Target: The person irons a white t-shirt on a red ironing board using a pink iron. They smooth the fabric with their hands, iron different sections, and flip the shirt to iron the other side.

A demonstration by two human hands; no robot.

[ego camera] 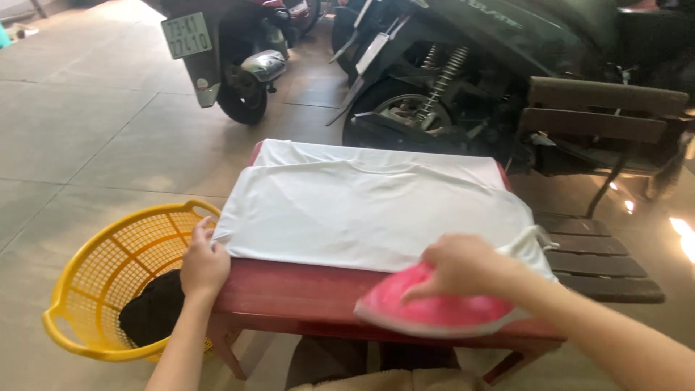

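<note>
Right hand [463, 264] fingers curled around pink iron [434, 308] at red tabletop [289, 289] front edge, left hand [204, 264] fingers pinching white shirt [362, 210] corner, yellow basket [108, 282] left, wooden chair [601, 253] right, scooters [232, 51] behind.

soft, even daylight fills the scene, bright on the pale floor [87, 123] and the white cloth [362, 210]. warm glare spots flare at the right edge on the glossy floor. the scooters [463, 65] at the top sit in deep shadow. the pink iron [434, 308] and the right hand [463, 264] are smeared by motion blur; the left hand [204, 264] is sharper.
</note>
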